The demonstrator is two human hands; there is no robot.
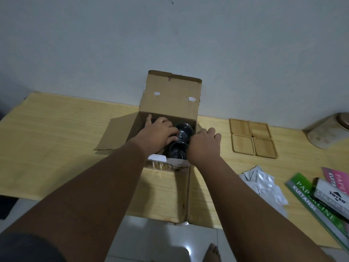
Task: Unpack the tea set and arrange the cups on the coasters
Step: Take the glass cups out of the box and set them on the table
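Cardboard frames the job: from the head view, the box (171, 95) stands open on the tabletop (56, 129), its lid flap up against the wall and its side flaps spread. Two glass cups sit inside, dark and hard to read: a far cup (186, 129) and a near cup (176, 153) just in front of it.

The left hand (160, 130) reaches into the box, thumb splayed toward the left wall, and its fingers curl onto the side of the far cup; that grip looks closed on the glass. The right hand (204, 144) is at the right rim with its fingers bent. I cannot tell whether it pinches the rim, steadies the cup, or holds nothing.

Four wooden coasters (253, 138) lie in a square block to the right, well apart from the box and all bare, so no cup is placed yet. White packets (262, 183) and booklets (319, 207) lie nearer the front edge.

To do this well, I'd say the cup should come straight up, clear of its neighbour and the rim, while the other hand holds the box down. Glass is slick, so a full wrap beats a fingertip pinch.
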